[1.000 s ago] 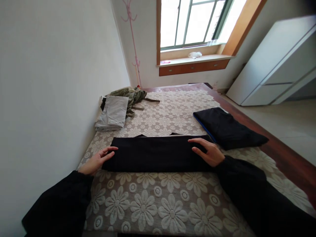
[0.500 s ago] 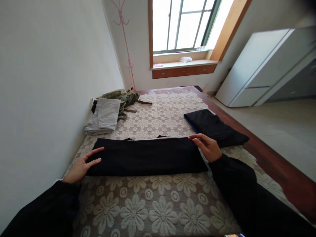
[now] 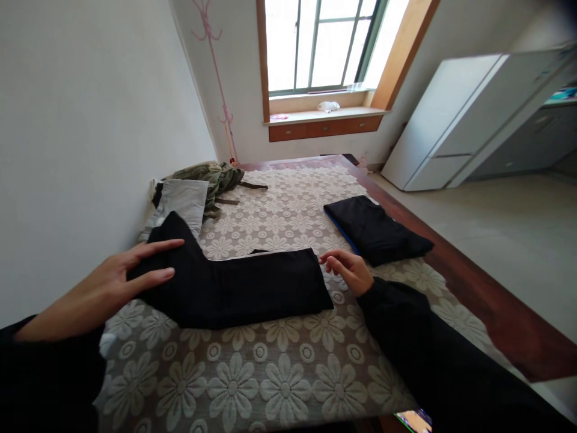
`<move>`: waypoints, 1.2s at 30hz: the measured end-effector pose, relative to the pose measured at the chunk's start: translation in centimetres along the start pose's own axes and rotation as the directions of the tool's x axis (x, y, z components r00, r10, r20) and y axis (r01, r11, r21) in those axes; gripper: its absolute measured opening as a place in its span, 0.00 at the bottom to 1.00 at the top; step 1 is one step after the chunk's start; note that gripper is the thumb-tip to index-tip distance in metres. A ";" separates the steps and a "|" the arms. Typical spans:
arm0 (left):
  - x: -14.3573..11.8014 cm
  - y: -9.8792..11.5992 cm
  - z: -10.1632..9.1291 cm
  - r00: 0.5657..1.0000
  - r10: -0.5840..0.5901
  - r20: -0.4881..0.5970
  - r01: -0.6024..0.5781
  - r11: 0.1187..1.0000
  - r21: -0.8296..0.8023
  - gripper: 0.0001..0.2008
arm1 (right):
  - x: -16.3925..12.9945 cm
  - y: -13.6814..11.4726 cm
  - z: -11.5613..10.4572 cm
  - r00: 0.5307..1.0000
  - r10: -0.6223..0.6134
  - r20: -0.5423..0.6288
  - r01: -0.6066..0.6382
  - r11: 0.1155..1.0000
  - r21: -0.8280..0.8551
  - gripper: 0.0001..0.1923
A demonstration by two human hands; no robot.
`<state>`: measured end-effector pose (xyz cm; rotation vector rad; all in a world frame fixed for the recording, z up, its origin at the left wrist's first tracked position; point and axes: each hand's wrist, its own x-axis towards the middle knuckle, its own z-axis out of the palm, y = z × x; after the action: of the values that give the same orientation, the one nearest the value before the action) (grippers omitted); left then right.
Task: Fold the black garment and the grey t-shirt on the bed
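A black folded garment [image 3: 256, 288] lies lengthwise across the flowered tablecloth [image 3: 288, 385], its left end raised and bent up. My left hand [image 3: 130, 273] grips that raised end, thumb and forefinger over the cloth and the other fingers hidden beneath or behind it. Just off the garment's right end is my right hand [image 3: 349, 270], its fingers loosely bent and holding nothing that I can see. Another folded dark garment with a blue edge [image 3: 378, 231] rests beyond my right hand.
At the left by the wall lie folded light grey cloth [image 3: 184, 201] and an olive-green bag with straps [image 3: 219, 180]. A dark red wooden edge [image 3: 505, 325] borders the tablecloth on the right. A pink coat stand [image 3: 216, 72] and a white refrigerator [image 3: 444, 120] stand farther off.
My left hand has lifted and folded up the garment's left end, which was flat before. My right hand has come off the garment's right end. The view has turned slightly right.
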<state>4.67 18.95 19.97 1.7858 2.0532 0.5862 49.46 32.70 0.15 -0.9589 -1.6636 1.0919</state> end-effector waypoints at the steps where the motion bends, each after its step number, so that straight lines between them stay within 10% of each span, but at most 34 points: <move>1: 0.6 2.5 0.7 0.998 0.033 0.048 -0.031 0.999 -0.037 0.39 | -0.1 -0.1 0.1 1.000 0.003 0.022 -0.004 1.000 0.018 0.25; 6: 2.9 12.5 8.5 0.914 0.166 0.371 -0.051 0.952 -0.303 0.41 | -0.1 -0.3 0.3 0.967 0.129 0.221 -0.189 0.942 0.278 0.29; 12: 4.4 13.4 19.8 0.784 0.412 0.465 -0.106 0.826 -0.553 0.39 | -0.4 0.5 1.0 0.843 0.363 0.397 -0.523 0.727 0.444 0.41; 15: 4.7 11.6 20.0 0.750 0.487 0.446 -0.111 0.759 -0.642 0.33 | -0.5 0.8 1.1 0.850 0.369 0.376 -0.506 0.770 0.388 0.43; 22: 4.4 7.0 17.0 0.862 0.461 0.210 -0.360 0.849 -0.387 0.24 | -1.0 0.3 2.0 0.903 0.244 0.354 -0.371 0.858 0.356 0.64; 29: 1.1 4.6 19.7 0.709 0.624 0.329 -0.675 0.735 0.061 0.49 | -0.6 0.3 2.4 0.949 0.151 0.277 -0.219 0.947 0.237 0.39; 36: 0.0 2.4 19.6 0.689 0.616 0.383 -0.708 0.686 0.169 0.47 | -0.4 0.9 2.2 0.934 0.171 0.313 -0.250 0.940 0.233 0.40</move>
<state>16.84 20.69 4.56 2.6510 1.2797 0.1396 47.60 32.12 -1.29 -0.8443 -1.6067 1.6267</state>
